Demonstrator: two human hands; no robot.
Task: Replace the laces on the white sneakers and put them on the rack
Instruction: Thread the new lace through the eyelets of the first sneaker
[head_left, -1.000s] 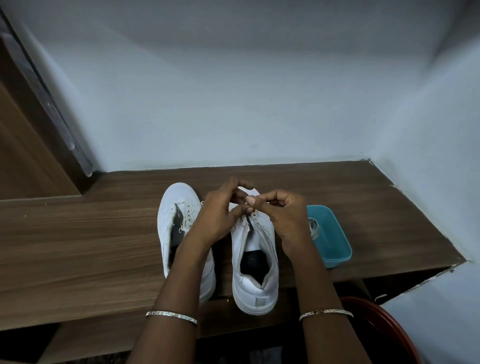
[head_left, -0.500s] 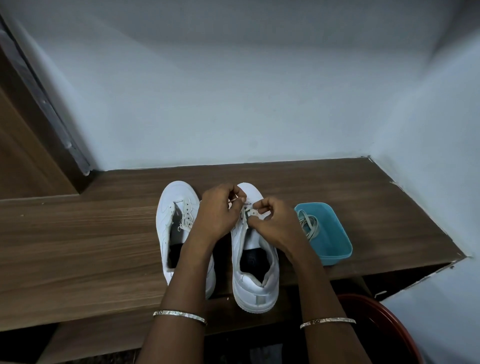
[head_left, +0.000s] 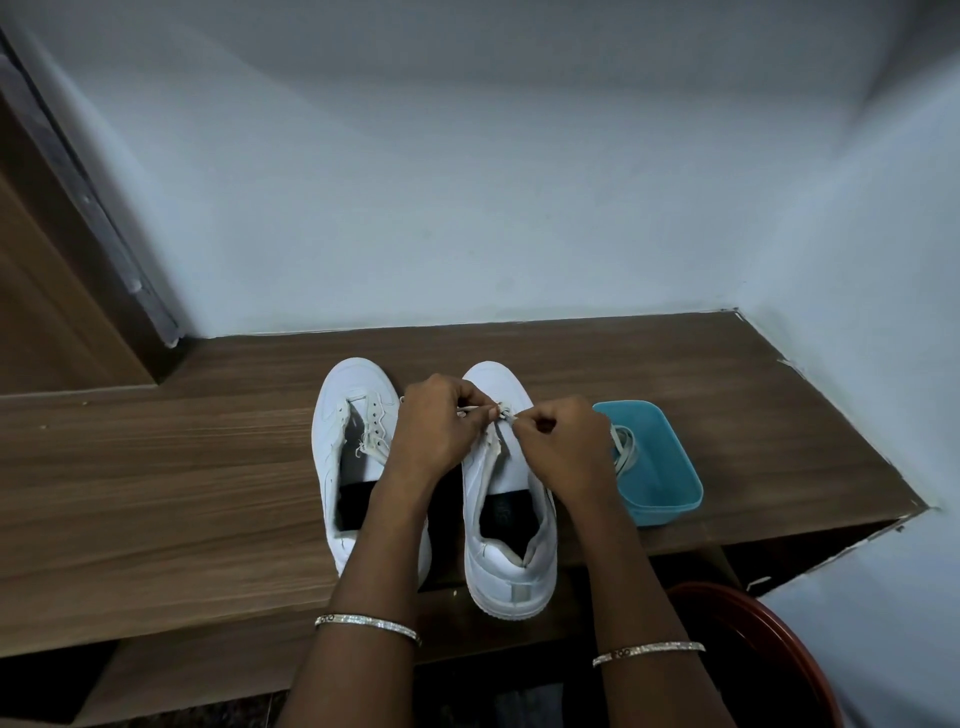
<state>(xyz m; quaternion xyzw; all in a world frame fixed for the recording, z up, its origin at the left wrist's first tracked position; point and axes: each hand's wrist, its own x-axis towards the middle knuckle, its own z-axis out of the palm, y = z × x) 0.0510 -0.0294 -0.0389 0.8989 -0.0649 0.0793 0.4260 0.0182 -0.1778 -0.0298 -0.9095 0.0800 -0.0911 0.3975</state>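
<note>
Nearest you, a red rim (head_left: 769, 639) is cut off at the lower right corner; you cannot tell what it belongs to. The two white sneakers stand side by side on the wooden bench (head_left: 156, 493), heels at its front edge, toes toward the wall (head_left: 467, 208).

Your left hand (head_left: 441, 421) and right hand (head_left: 561, 447) meet over the forward eyelets of the right-hand sneaker (head_left: 511, 545). Each hand has its fingers curled and pinching the lace (head_left: 470, 410), a short pale run of which shows between them.

Handling, as judged: the lace is light and limp and will not push through a hole unless you hold it close behind its stiff tip. The sneaker looks light and may slide on the smooth bench, so brace it at the eyelet flap while you pull.

Not verifiable: your hands cover the eyelets being worked, so which hole takes the lace cannot be told. The left-hand sneaker (head_left: 343, 426) shows open eyelet rows and only a frayed scrap. Just beside your right hand, a blue tub (head_left: 670, 488) holds a coiled lace (head_left: 623, 447); old or new, you cannot say. No rack can be made out.
</note>
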